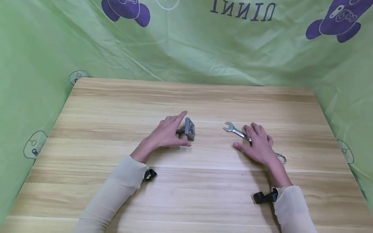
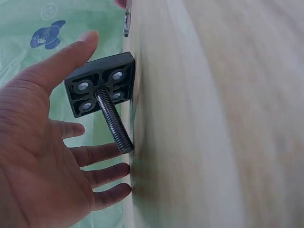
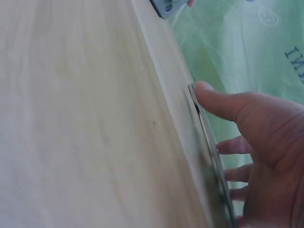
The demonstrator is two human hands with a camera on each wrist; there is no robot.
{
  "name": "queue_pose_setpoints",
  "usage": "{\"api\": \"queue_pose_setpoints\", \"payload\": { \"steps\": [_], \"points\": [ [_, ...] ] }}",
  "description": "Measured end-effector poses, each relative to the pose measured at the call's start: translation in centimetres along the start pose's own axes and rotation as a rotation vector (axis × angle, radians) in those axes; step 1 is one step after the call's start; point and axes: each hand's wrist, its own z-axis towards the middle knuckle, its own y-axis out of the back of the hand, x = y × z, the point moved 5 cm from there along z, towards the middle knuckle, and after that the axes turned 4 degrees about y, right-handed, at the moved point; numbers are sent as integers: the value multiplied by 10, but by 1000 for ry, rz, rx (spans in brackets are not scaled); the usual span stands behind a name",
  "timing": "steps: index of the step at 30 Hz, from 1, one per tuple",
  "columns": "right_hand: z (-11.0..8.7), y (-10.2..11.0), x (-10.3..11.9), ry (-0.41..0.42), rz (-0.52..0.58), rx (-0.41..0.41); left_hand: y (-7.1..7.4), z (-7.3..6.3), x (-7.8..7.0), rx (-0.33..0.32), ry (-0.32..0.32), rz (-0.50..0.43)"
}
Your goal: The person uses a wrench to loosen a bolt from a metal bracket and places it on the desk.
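Observation:
A square grey plate with a threaded stud, like a threaded foot (image 1: 189, 129), stands tilted on its edge on the table. My left hand (image 1: 166, 132) is around its stud side, thumb and fingers spread apart. In the left wrist view the stud (image 2: 114, 121) points towards the palm, and no finger curls round it. A combination wrench (image 1: 236, 130) lies flat to the right, its open end towards the far left and its ring end near my right wrist. My right hand (image 1: 259, 147) is over the wrench's middle, fingers spread and loosely bent; whether they touch it I cannot tell.
The wood-grain table (image 1: 192, 204) reaches back to a green printed curtain (image 1: 191, 51), which also hangs along both sides. Small black devices are strapped at the left cuff (image 1: 150, 175) and the right cuff (image 1: 265, 197).

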Motion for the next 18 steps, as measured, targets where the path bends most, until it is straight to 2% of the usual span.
{"api": "queue_pose_setpoints", "payload": {
  "steps": [4,9,18],
  "points": [
    [-1,-1,-5,2,66,-89,-3,5,-2,-4,-20,-8],
    [-1,-2,-10,15,129,-216,-7,13,-5,-9,-42,-76],
    [0,-5,-15,2,157,-326,-15,23,-4,4,15,-204]
  ]
}}
